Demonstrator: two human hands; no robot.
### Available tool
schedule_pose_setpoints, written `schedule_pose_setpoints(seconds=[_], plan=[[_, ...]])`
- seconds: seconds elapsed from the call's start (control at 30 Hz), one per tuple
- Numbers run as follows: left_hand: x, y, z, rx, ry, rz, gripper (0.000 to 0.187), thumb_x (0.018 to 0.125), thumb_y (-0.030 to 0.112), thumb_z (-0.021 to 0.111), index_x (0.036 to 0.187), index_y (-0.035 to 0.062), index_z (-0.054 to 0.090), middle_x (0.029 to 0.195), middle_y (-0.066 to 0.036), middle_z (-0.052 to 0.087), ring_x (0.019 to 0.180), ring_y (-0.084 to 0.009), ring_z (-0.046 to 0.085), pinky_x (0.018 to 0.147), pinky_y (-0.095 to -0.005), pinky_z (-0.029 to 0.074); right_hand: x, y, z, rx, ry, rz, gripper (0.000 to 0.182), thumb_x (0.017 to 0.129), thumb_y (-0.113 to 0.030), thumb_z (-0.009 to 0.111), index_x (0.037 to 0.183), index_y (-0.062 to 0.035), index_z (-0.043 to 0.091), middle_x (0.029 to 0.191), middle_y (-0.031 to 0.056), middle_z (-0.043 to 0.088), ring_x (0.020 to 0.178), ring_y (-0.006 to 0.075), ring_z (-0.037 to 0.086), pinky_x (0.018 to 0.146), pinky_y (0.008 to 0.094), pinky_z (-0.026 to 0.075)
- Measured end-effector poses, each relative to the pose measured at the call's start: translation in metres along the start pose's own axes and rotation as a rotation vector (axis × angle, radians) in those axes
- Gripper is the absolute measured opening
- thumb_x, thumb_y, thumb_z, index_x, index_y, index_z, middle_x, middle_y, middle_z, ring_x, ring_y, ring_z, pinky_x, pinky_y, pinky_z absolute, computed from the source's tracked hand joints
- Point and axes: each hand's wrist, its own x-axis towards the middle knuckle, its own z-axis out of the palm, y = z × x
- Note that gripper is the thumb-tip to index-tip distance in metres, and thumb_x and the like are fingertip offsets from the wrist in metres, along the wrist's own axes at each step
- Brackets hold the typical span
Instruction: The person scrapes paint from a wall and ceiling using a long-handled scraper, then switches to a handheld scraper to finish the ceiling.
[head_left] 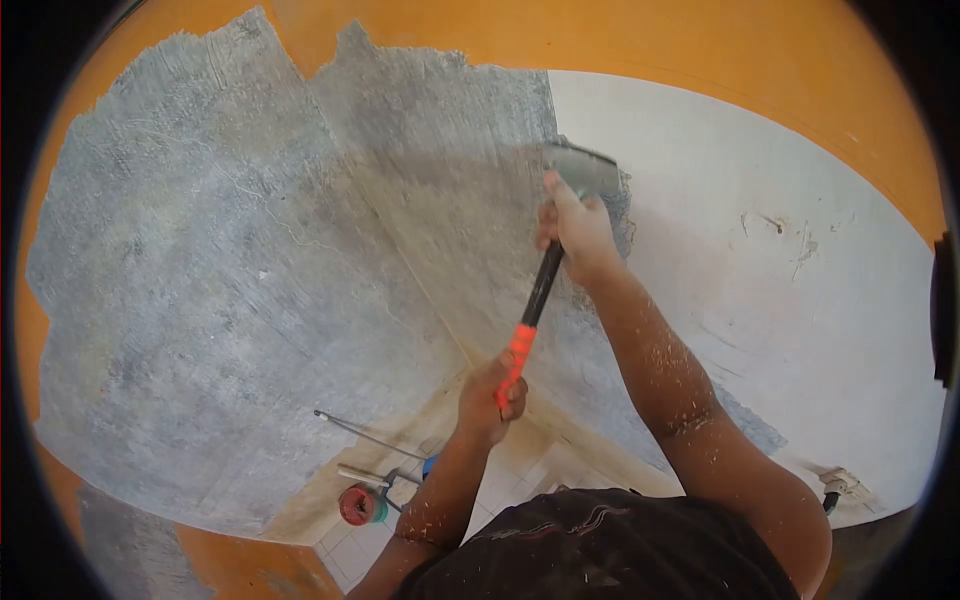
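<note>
A long-handled scraper with a black shaft and an orange-red grip is held in both hands. My left hand is wrapped round the orange-red grip at the lower end. Higher up, near the wide grey head, my right hand grips the black shaft. The head lies at the boundary between the rough grey wall area and the white wall surface. Pale flakes stick to both forearms.
Orange paint borders the wall above. Down on the tiled floor stand a red and green round container and a thin rod-like tool. A fitting with a dark cable is at the lower right wall.
</note>
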Motion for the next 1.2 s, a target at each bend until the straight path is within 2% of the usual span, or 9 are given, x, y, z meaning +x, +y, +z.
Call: schedule_pose_setpoints(seconds=[0.07, 0.33, 0.4, 0.6, 0.7, 0.87, 0.97, 1.07, 1.2], plan=[[0.001, 0.012, 0.003, -0.005, -0.068, 0.019, 0.024, 0.087, 0.033, 0.05, 0.089, 0.0098, 0.046, 0.054, 0.0, 0.042, 0.037, -0.0076, 0.034, 0.035, -0.0202, 0.026, 0.001, -0.013, 0.01, 0.084, -0.025, -0.002, 0.035, 0.082, -0.031, 0.061, 0.074, -0.0027, 0.041, 0.058, 0.0059, 0.044, 0.044, 0.0138, 0.043, 0.04, 0.0285, 0.037], [0.004, -0.013, -0.007, -0.054, -0.049, -0.053, 0.026, 0.087, 0.034, 0.05, 0.093, 0.0095, 0.046, 0.055, 0.001, 0.042, 0.037, -0.0074, 0.034, 0.035, -0.0194, 0.026, -0.007, 0.004, -0.008, 0.014, 0.025, 0.044, 0.036, 0.082, -0.031, 0.061, 0.075, -0.0023, 0.041, 0.058, 0.0048, 0.042, 0.044, 0.0131, 0.042, 0.04, 0.0285, 0.036], [0.005, -0.005, -0.002, -0.035, -0.065, -0.031, 0.026, 0.087, 0.034, 0.05, 0.095, 0.0095, 0.046, 0.055, 0.001, 0.042, 0.037, -0.0075, 0.034, 0.035, -0.0196, 0.026, -0.007, -0.011, 0.005, 0.082, -0.007, 0.0, 0.032, 0.083, -0.028, 0.061, 0.074, -0.0066, 0.04, 0.057, 0.0005, 0.04, 0.043, 0.0093, 0.037, 0.041, 0.0272, 0.033], [-0.002, -0.026, -0.005, -0.118, -0.073, -0.066, 0.022, 0.088, 0.033, 0.048, 0.094, 0.0114, 0.045, 0.054, 0.001, 0.042, 0.037, -0.0078, 0.033, 0.035, -0.0196, 0.025, -0.016, 0.009, -0.009, 0.034, 0.024, 0.056, 0.036, 0.082, -0.029, 0.062, 0.071, -0.0062, 0.037, 0.057, 0.0018, 0.039, 0.043, 0.0115, 0.037, 0.04, 0.0271, 0.033], [-0.004, -0.026, -0.003, -0.103, 0.001, -0.115, 0.021, 0.089, 0.032, 0.047, 0.093, 0.012, 0.045, 0.054, 0.001, 0.041, 0.037, -0.0078, 0.033, 0.035, -0.0196, 0.025, -0.009, 0.013, -0.01, 0.027, 0.002, 0.089, 0.035, 0.082, -0.028, 0.062, 0.072, -0.0056, 0.037, 0.058, 0.0026, 0.04, 0.043, 0.012, 0.037, 0.04, 0.0274, 0.034], [0.005, -0.007, 0.0, -0.071, 0.023, -0.005, 0.022, 0.089, 0.033, 0.047, 0.096, 0.0115, 0.046, 0.054, 0.001, 0.042, 0.037, -0.0081, 0.033, 0.035, -0.0195, 0.025, 0.001, 0.003, 0.003, 0.076, -0.033, 0.048, 0.033, 0.082, -0.028, 0.062, 0.074, -0.0055, 0.038, 0.058, 0.0025, 0.04, 0.044, 0.0116, 0.037, 0.041, 0.0277, 0.034], [-0.002, -0.023, -0.006, -0.032, 0.007, 0.026, 0.025, 0.089, 0.033, 0.048, 0.095, 0.0092, 0.048, 0.055, 0.001, 0.042, 0.038, -0.0071, 0.033, 0.035, -0.0187, 0.025, -0.007, 0.013, -0.006, 0.091, 0.004, 0.055, 0.033, 0.081, -0.029, 0.063, 0.075, -0.0072, 0.039, 0.058, 0.001, 0.039, 0.045, 0.0106, 0.037, 0.042, 0.0275, 0.034], [-0.003, -0.027, -0.006, 0.128, 0.061, 0.101, 0.028, 0.088, 0.032, 0.049, 0.097, 0.0058, 0.05, 0.055, 0.002, 0.042, 0.038, -0.0062, 0.033, 0.035, -0.0185, 0.025, -0.006, 0.018, -0.017, 0.233, -0.113, 0.18, 0.034, 0.083, -0.03, 0.061, 0.074, -0.005, 0.039, 0.057, 0.0027, 0.039, 0.044, 0.013, 0.038, 0.042, 0.0298, 0.035], [0.0, 0.001, -0.001, 0.252, 0.094, 0.258, 0.031, 0.088, 0.031, 0.051, 0.1, 0.0024, 0.05, 0.055, 0.002, 0.043, 0.038, -0.0059, 0.034, 0.034, -0.0185, 0.025, -0.001, -0.003, 0.003, 0.317, -0.173, 0.146, 0.032, 0.082, -0.031, 0.062, 0.075, -0.0109, 0.039, 0.056, -0.0027, 0.034, 0.044, 0.0092, 0.033, 0.042, 0.0268, 0.031]])
